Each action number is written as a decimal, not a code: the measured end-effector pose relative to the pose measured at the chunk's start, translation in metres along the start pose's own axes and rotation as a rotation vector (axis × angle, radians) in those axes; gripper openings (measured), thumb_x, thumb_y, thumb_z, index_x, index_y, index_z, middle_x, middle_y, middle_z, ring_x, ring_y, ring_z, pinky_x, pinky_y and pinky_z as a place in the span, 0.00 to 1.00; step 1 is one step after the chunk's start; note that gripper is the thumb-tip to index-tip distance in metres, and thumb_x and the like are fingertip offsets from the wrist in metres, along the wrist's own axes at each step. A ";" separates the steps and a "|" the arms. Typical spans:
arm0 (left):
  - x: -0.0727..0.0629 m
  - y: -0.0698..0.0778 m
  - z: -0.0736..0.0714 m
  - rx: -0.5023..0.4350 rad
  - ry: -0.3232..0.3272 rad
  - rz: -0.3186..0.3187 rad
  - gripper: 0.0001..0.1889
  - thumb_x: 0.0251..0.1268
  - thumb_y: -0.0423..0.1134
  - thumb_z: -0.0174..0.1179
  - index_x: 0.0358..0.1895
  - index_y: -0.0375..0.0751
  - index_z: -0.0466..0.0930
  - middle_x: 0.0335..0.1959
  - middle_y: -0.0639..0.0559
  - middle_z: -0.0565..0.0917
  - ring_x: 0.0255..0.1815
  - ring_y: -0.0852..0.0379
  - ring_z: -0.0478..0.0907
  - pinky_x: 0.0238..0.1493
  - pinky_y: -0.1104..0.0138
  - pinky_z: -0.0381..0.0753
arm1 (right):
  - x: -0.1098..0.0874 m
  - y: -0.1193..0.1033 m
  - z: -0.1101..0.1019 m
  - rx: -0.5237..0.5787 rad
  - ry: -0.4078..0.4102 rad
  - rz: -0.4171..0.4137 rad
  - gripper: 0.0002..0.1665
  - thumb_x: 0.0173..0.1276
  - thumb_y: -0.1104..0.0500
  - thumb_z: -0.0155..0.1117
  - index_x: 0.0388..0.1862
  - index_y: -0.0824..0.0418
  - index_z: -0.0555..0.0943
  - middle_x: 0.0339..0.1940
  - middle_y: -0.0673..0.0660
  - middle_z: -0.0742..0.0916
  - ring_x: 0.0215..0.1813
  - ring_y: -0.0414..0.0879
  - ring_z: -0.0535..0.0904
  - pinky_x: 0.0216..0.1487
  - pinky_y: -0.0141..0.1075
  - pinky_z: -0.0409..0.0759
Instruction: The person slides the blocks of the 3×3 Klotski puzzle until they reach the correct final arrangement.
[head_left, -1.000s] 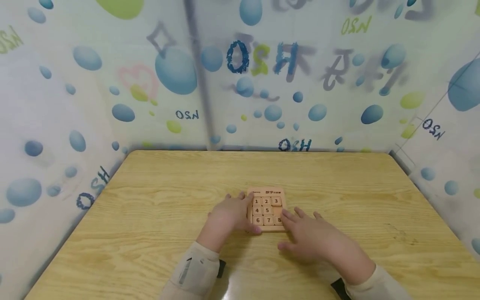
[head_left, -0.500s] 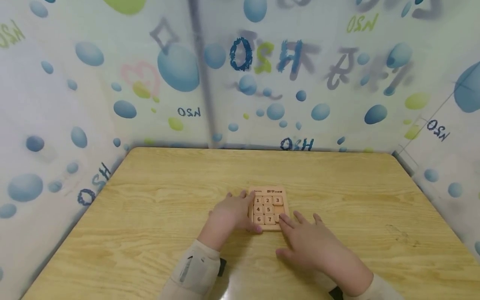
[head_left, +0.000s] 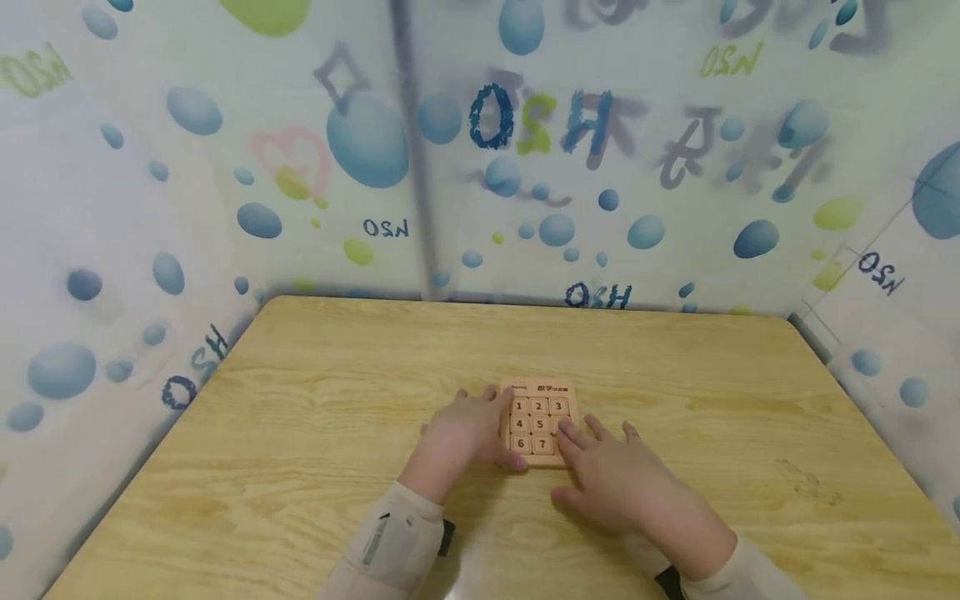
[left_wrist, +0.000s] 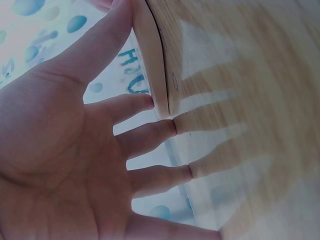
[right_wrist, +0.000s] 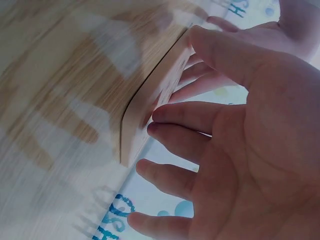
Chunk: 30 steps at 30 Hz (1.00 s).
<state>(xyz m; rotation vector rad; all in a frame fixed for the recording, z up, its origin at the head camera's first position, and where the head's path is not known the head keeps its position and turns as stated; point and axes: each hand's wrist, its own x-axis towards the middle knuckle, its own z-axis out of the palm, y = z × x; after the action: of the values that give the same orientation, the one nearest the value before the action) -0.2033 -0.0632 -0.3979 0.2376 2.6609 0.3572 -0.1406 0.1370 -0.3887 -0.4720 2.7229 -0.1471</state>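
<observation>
A small wooden number slide puzzle [head_left: 538,388] lies flat on the table, with tiles 1 to 7 in sight. My left hand [head_left: 459,432] rests along its left side, index fingertip at the upper left corner and thumb tip at the near edge. In the left wrist view its spread, straight fingers reach the table beside the puzzle's edge [left_wrist: 150,50]. My right hand [head_left: 626,475] lays its index and middle fingertips on the right column, below tile 3. These fingertips hide tile 8 and part of that column. Its thumb points toward the near edge.
The light wooden table [head_left: 360,350] has a glossy top that mirrors the hands. Behind it stands a wall covering [head_left: 480,208] with blue and green drops and mirrored lettering. Dark straps [head_left: 446,537] show at the sleeve cuffs.
The right fingertips have moved from the right edge onto the right column, then slightly away from me, covering tile 8 and the gap that showed before. The left hand stays on the puzzle's left side.
</observation>
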 end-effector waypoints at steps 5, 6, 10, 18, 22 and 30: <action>0.000 0.002 0.000 0.011 0.001 0.000 0.58 0.51 0.66 0.79 0.86 0.64 0.58 0.89 0.55 0.57 0.90 0.36 0.51 0.66 0.17 0.66 | -0.004 -0.009 0.001 -0.017 0.009 -0.039 0.50 0.73 0.30 0.64 0.83 0.56 0.69 0.87 0.52 0.68 0.89 0.64 0.57 0.81 0.79 0.49; 0.000 0.002 0.000 0.012 0.002 -0.002 0.58 0.52 0.66 0.79 0.86 0.64 0.58 0.89 0.55 0.58 0.90 0.36 0.51 0.66 0.17 0.66 | -0.004 -0.011 0.001 -0.017 0.008 -0.050 0.49 0.73 0.29 0.64 0.83 0.55 0.70 0.87 0.51 0.68 0.89 0.62 0.57 0.81 0.79 0.48; -0.001 0.002 -0.001 0.011 0.009 -0.004 0.58 0.52 0.66 0.79 0.86 0.63 0.58 0.89 0.56 0.58 0.89 0.36 0.51 0.66 0.17 0.66 | -0.003 -0.018 0.003 -0.021 0.012 -0.080 0.48 0.73 0.29 0.64 0.82 0.54 0.71 0.87 0.50 0.69 0.90 0.59 0.56 0.82 0.79 0.46; -0.004 0.002 -0.001 -0.003 0.010 -0.003 0.57 0.52 0.66 0.79 0.86 0.64 0.58 0.89 0.56 0.58 0.89 0.36 0.52 0.66 0.17 0.66 | -0.005 -0.016 0.006 -0.034 0.027 -0.087 0.48 0.72 0.29 0.65 0.82 0.53 0.70 0.87 0.49 0.69 0.89 0.60 0.57 0.81 0.79 0.48; -0.005 0.002 -0.003 -0.004 0.013 -0.002 0.57 0.52 0.66 0.79 0.86 0.64 0.58 0.89 0.55 0.57 0.90 0.36 0.51 0.66 0.17 0.66 | -0.005 -0.012 0.007 -0.020 0.019 -0.078 0.49 0.72 0.29 0.66 0.83 0.53 0.70 0.87 0.49 0.68 0.89 0.60 0.57 0.82 0.79 0.48; -0.003 0.002 -0.001 -0.009 0.008 0.002 0.58 0.51 0.65 0.80 0.86 0.63 0.59 0.89 0.55 0.58 0.89 0.36 0.51 0.67 0.17 0.66 | -0.008 -0.002 0.009 -0.016 -0.006 -0.053 0.49 0.72 0.31 0.66 0.83 0.52 0.69 0.87 0.49 0.68 0.89 0.60 0.57 0.82 0.78 0.47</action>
<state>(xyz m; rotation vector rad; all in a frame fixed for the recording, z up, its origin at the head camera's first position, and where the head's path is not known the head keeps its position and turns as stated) -0.2005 -0.0619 -0.3949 0.2367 2.6665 0.3713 -0.1295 0.1376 -0.3942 -0.5489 2.7089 -0.1384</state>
